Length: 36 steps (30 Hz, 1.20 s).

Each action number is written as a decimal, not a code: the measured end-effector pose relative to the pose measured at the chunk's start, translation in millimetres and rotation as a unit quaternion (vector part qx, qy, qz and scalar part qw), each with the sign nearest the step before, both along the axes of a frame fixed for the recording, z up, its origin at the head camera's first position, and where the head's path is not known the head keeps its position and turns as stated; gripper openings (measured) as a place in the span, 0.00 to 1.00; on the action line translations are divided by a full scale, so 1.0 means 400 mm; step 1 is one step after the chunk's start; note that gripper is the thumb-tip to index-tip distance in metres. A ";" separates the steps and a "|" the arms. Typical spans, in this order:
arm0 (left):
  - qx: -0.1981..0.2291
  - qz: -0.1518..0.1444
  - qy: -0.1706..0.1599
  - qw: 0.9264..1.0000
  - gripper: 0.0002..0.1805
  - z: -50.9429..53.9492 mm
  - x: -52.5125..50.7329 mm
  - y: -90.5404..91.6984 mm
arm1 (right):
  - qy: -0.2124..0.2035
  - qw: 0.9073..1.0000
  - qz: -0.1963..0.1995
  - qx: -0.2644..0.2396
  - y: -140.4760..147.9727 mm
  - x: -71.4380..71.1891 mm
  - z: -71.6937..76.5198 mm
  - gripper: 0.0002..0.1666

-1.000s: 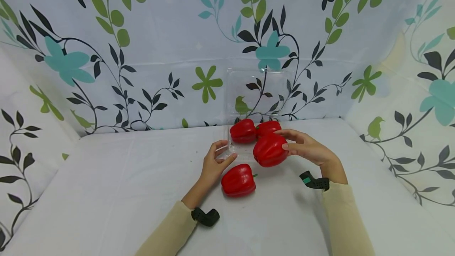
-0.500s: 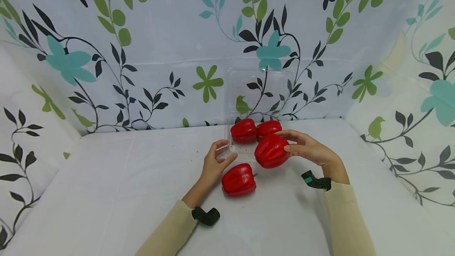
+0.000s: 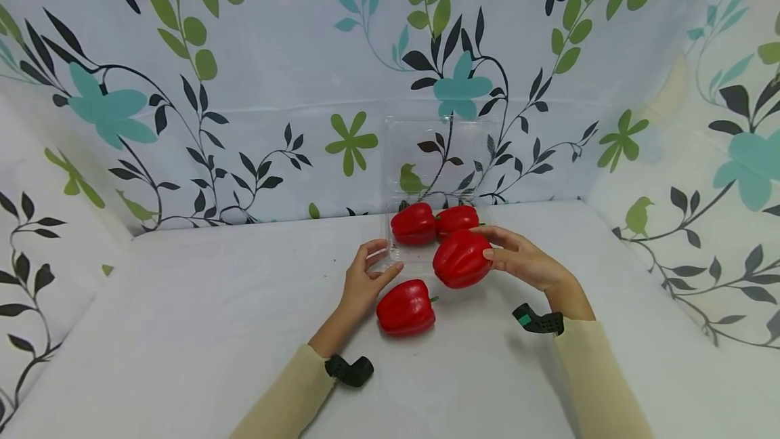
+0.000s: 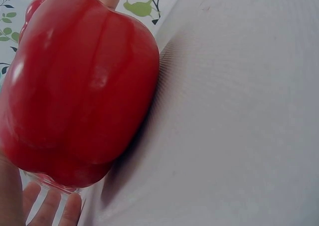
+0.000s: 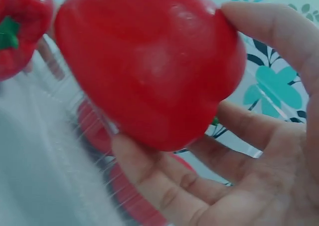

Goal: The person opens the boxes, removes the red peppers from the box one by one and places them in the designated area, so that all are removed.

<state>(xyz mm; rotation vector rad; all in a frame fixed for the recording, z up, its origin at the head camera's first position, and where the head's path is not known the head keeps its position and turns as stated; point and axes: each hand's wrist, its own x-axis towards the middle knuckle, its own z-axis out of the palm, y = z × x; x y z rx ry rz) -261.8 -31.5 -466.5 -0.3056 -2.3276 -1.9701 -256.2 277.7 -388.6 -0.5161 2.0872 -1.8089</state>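
In the head view, my right hand (image 3: 529,261) grips a red bell pepper (image 3: 462,259) above the front right of a clear plastic container (image 3: 416,263). The right wrist view shows its thumb and fingers around the pepper (image 5: 149,66). Inside the container, at the back, lie two more red bell peppers, one at left (image 3: 413,224) and one at right (image 3: 456,219). My left hand (image 3: 361,284) holds the container's front left corner, fingers along its side. Another red bell pepper (image 3: 405,308) lies on the table before the container, filling much of the left wrist view.
The container's clear lid (image 3: 396,154) stands raised at the back, against a leaf-patterned cloth backdrop (image 3: 274,87). A white cloth covers the table (image 3: 231,324). More patterned cloth hangs at both sides.
Hardly anything differs. The right hand keeps the pepper at about the same spot over the container, and the left hand stays at its corner. The head view shifts slightly.
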 end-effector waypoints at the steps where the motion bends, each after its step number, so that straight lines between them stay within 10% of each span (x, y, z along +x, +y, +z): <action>1: 0.000 0.001 0.001 1.000 0.31 0.000 0.000 -0.001 | -0.002 1.000 -0.002 -0.008 -0.001 0.002 -0.002 0.34; 25: 0.009 -0.008 0.004 1.000 0.31 0.001 0.006 -0.001 | 0.008 0.990 -0.067 -0.125 -0.016 0.070 -0.041 0.22; 36: 0.003 -0.001 0.002 1.000 0.32 0.012 0.007 0.002 | 0.005 0.992 -0.073 -0.098 -0.019 0.098 -0.046 0.26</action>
